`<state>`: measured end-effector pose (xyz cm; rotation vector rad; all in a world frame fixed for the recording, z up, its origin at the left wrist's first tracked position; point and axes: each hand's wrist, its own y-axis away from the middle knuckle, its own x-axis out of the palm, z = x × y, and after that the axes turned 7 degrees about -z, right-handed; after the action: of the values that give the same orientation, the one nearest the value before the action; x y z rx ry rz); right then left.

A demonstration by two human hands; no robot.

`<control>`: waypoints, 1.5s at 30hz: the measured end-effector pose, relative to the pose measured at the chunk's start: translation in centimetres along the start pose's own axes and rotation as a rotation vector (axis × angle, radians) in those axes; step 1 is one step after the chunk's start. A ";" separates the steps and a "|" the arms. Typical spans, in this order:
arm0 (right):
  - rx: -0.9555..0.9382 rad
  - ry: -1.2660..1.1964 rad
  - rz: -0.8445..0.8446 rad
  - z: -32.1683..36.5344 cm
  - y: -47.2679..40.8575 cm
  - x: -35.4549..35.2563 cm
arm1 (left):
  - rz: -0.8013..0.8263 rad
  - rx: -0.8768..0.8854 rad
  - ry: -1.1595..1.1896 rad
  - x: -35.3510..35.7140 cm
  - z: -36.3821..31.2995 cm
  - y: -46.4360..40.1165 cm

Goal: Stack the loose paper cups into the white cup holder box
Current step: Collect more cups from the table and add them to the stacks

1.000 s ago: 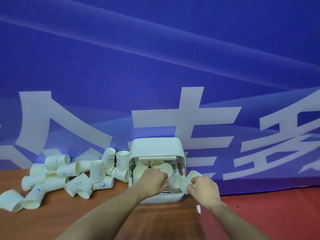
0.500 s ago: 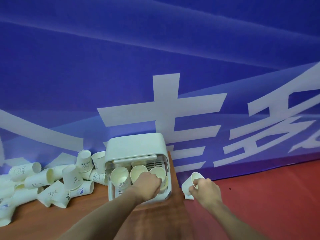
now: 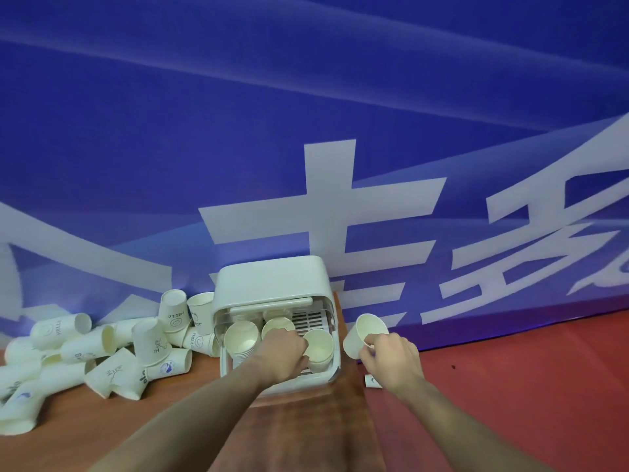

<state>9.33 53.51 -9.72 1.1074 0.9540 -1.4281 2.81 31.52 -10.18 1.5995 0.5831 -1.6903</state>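
The white cup holder box (image 3: 272, 284) stands on the wooden table with its front open and several cup stacks inside. My left hand (image 3: 280, 352) reaches into it and grips the right-hand stack of cups (image 3: 320, 349). To the right of the box, my right hand (image 3: 391, 359) holds a single paper cup (image 3: 362, 335) tilted, mouth facing up and away. A pile of loose paper cups (image 3: 112, 352) lies on the table to the left of the box, most on their sides, some printed with drawings.
The wooden table (image 3: 306, 434) ends just right of the box. Beyond that edge is red floor (image 3: 510, 386) with a small white card (image 3: 372, 381) on it. A blue banner wall (image 3: 306, 131) with large white characters stands directly behind everything.
My left hand has gone from the middle of the box to the right-hand stack. My right hand has drawn its cup out and away to the right of the box.
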 end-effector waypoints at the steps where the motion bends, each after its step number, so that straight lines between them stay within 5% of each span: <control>1: -0.032 -0.001 -0.012 0.4 0.1 -0.3 | -0.006 -0.004 -0.002 0.1 0.2 0.4; 15: -0.461 0.239 -0.012 6.6 0.4 0.2 | -0.036 -0.098 0.044 0.7 3.1 4.5; 26: -0.436 0.333 0.155 7.3 -2.1 3.3 | 0.030 -0.117 0.074 3.2 4.9 4.4; 45: -0.560 0.214 0.053 14.5 0.0 2.7 | -0.058 -0.228 0.156 2.0 8.4 10.0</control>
<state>7.26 38.95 -8.59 0.8597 1.3622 -0.9213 4.99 18.45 -9.53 1.5698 0.8760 -1.4883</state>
